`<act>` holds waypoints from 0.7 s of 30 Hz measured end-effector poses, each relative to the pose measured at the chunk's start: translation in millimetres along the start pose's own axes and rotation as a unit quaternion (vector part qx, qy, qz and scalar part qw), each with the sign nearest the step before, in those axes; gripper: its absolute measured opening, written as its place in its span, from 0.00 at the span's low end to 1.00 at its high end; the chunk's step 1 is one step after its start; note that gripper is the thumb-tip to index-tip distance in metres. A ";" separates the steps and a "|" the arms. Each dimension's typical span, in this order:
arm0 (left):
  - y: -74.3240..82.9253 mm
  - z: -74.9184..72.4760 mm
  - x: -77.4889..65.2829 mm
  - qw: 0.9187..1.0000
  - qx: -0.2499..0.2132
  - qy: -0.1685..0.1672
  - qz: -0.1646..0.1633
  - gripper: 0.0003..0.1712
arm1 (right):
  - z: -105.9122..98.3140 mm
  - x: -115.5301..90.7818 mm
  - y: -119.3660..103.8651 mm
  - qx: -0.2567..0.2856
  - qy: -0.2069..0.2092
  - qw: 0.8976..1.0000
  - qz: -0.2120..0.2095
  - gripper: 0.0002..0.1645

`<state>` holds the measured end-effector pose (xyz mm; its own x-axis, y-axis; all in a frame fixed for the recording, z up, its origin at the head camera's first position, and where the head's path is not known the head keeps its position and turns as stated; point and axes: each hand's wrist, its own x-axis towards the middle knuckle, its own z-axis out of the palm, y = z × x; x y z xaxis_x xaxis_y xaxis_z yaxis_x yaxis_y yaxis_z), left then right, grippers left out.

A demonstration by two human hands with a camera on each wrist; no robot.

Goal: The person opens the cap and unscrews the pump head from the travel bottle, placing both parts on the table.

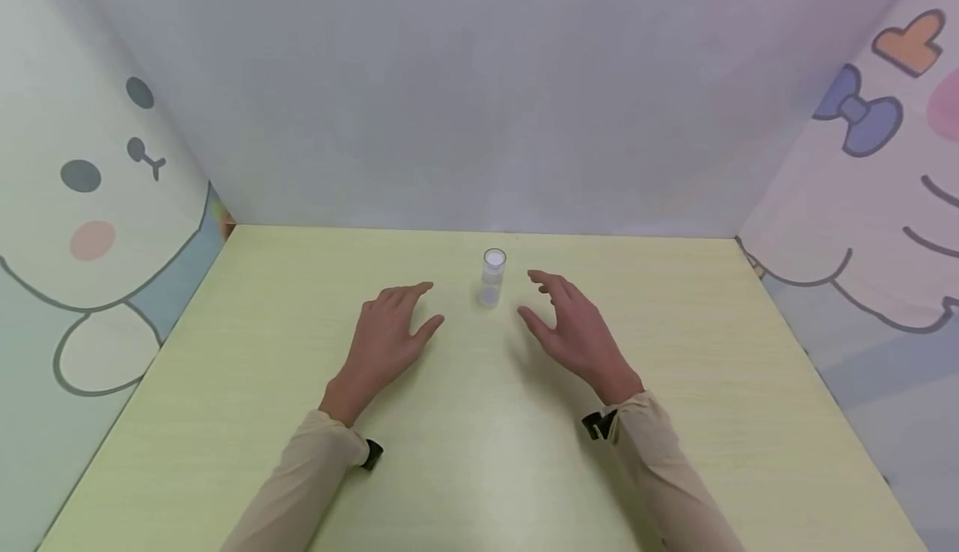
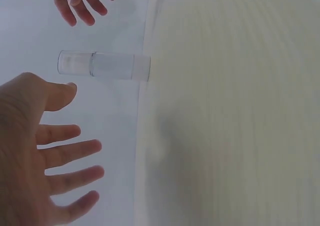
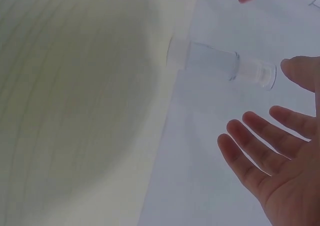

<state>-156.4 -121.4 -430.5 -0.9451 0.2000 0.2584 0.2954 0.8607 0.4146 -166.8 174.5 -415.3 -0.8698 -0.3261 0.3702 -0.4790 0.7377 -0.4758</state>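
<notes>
A small clear cylindrical bottle [image 1: 491, 279] with a whitish cap and base stands upright on the table, between the two hands. To its left, my left hand [image 1: 387, 331] hovers with fingers spread and thumb apart, holding nothing. My right hand [image 1: 575, 329] is on the other side, fingers loosely extended toward the bottle and also holding nothing. Both wrist views show a gap between the fingers and the bottle [image 2: 107, 65]. In the right wrist view the thumb comes near the capped end of the bottle [image 3: 212, 61].
The pale yellow-green wooden table [image 1: 479, 469] ends at a plain greyish back wall [image 1: 479, 94]. Side panels with cartoon animal drawings flank it, one at left [image 1: 45, 227] and one at right [image 1: 891, 227]. Dark straps show at both sleeve cuffs.
</notes>
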 end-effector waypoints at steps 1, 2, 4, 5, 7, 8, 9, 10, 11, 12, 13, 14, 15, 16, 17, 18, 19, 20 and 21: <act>0.9 1.1 1.9 1.000 -0.005 -0.001 -0.002 0.31 | 1.1 2.2 -0.8 0.002 0.001 1.000 0.001 0.33; 1.8 2.2 3.7 1.000 -0.009 -0.003 -0.004 0.31 | 2.0 4.6 -1.5 0.005 0.001 1.000 0.000 0.33; 3.4 5.0 7.5 1.000 -0.017 -0.006 -0.005 0.31 | 3.8 9.6 -3.1 0.008 0.002 1.000 -0.002 0.33; 4.3 6.4 9.6 1.000 -0.019 -0.008 -0.006 0.31 | 4.7 12.1 -4.1 0.010 0.002 1.000 -0.003 0.33; 6.3 9.0 13.3 1.000 -0.022 -0.011 -0.007 0.31 | 6.1 17.1 -6.1 0.014 0.003 1.000 -0.007 0.33; 7.0 10.4 14.9 1.000 -0.022 -0.014 -0.007 0.31 | 6.6 19.6 -7.2 0.018 0.003 1.000 -0.009 0.33; 7.8 11.6 16.3 1.000 -0.024 -0.015 -0.007 0.32 | 7.2 21.9 -8.5 0.021 0.003 1.000 -0.010 0.34; 8.7 12.6 17.9 1.000 -0.025 -0.016 -0.008 0.32 | 7.9 24.3 -9.6 0.025 0.004 1.000 -0.011 0.34; 9.3 13.9 19.4 0.999 -0.027 -0.018 -0.009 0.32 | 8.7 26.7 -10.5 0.031 0.006 0.999 -0.011 0.34; 9.8 15.1 20.8 0.999 -0.029 -0.019 -0.009 0.32 | 9.3 28.9 -11.3 0.037 0.008 0.999 -0.011 0.34; 10.1 16.4 22.2 0.999 -0.032 -0.020 -0.009 0.32 | 9.8 31.0 -12.1 0.045 0.010 0.999 -0.010 0.34; 10.5 17.7 23.5 0.999 -0.036 -0.023 -0.010 0.32 | 10.5 33.0 -12.6 0.052 0.012 0.999 -0.008 0.33; 10.9 19.1 25.0 0.999 -0.040 -0.024 -0.010 0.32 | 11.1 35.0 -13.1 0.060 0.015 0.998 -0.006 0.33; 11.3 20.4 26.4 0.999 -0.043 -0.027 -0.011 0.32 | 11.9 37.0 -13.1 0.067 0.018 0.998 -0.004 0.33; 11.6 21.8 27.7 0.998 -0.046 -0.030 -0.012 0.32 | 12.3 38.8 -13.3 0.073 0.019 0.997 -0.002 0.33; 11.9 23.3 28.9 0.998 -0.049 -0.032 -0.013 0.32 | 12.9 40.5 -13.5 0.080 0.019 0.997 0.000 0.33; 12.6 24.5 30.0 0.998 -0.050 -0.034 -0.013 0.32 | 13.7 42.2 -13.5 0.085 0.019 0.996 0.002 0.32; 13.3 25.7 31.0 0.998 -0.051 -0.036 -0.014 0.32 | 14.4 43.7 -13.7 0.089 0.017 0.996 0.005 0.32; 14.3 26.8 32.1 0.998 -0.051 -0.037 -0.013 0.31 | 15.3 45.2 -13.7 0.093 0.016 0.995 0.008 0.32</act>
<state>-186.2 -90.2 -439.6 -0.9593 0.2158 0.1819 0.2796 0.8145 0.5084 -201.3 140.6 -404.2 -0.8745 -0.2949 0.3851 -0.4819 0.6187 -0.6204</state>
